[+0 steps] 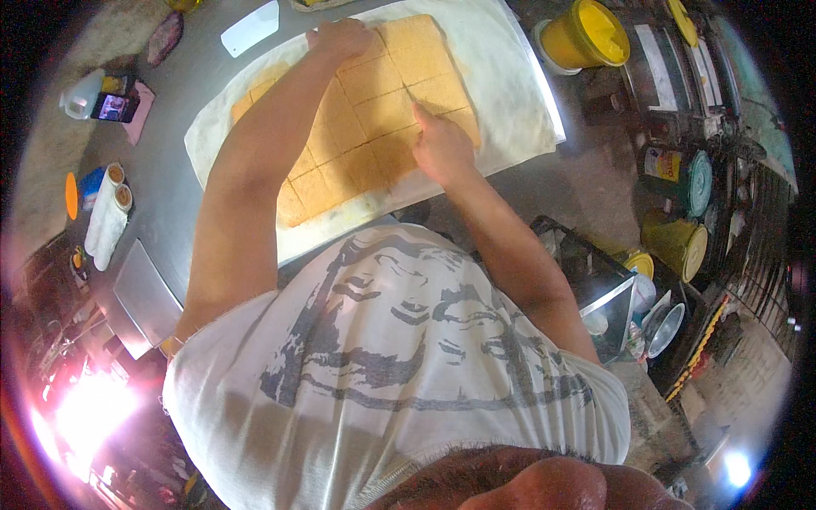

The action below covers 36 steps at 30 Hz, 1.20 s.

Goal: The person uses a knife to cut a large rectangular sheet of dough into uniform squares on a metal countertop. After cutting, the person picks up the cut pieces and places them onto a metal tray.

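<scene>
A flat yellow sheet cake lies on pale paper, marked into rectangles by several straight cuts. At its far edge rests my left hand, fingers bent downward; what is beneath them is hidden. My right hand is over the near right part of the cake with its index finger extended. From that fingertip a narrow dark blade tip, seemingly a knife, meets a cut line; the handle is hidden in the curled fingers. A white plastic scraper lies beyond the paper at the left.
On the grey metal table stand a phone against a plastic jug, two paper-wrapped rolls and a metal sheet. A yellow bucket stands at the right. Black crates with containers are beside my right arm.
</scene>
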### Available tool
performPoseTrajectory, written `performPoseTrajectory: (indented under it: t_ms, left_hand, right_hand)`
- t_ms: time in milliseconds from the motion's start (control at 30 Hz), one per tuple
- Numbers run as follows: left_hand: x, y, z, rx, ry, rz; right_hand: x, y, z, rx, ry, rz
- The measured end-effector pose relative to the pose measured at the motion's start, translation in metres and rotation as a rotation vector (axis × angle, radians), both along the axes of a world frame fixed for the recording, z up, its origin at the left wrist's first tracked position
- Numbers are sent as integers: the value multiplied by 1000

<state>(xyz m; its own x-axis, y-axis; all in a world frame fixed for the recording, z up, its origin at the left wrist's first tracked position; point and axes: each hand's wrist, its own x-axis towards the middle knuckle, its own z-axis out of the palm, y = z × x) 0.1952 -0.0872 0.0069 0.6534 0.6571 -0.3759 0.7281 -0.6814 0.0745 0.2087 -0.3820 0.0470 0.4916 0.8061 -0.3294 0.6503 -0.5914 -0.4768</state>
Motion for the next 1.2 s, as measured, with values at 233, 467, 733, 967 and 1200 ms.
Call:
performPoseTrajectory:
  t_ms: [233,467,733,967,1200]
  left_hand:
    - [-47,-51,22,100,-177,-25]
    - [-119,-148,8,180,-388,-98]
    - [-131,-217,7,48,-395,-61]
    - [-123,-220,6,33,-282,-24]
    - [-118,-227,24,29,-288,15]
  right_hand:
    - [-14,-30,5,-15,23,-46]
    - [-21,-57,5,-62,25,-47]
    - [-28,-72,6,-10,-27,-33]
    - [-26,-71,0,26,18,-30]
    - [-29,-80,-20,108,-31,-44]
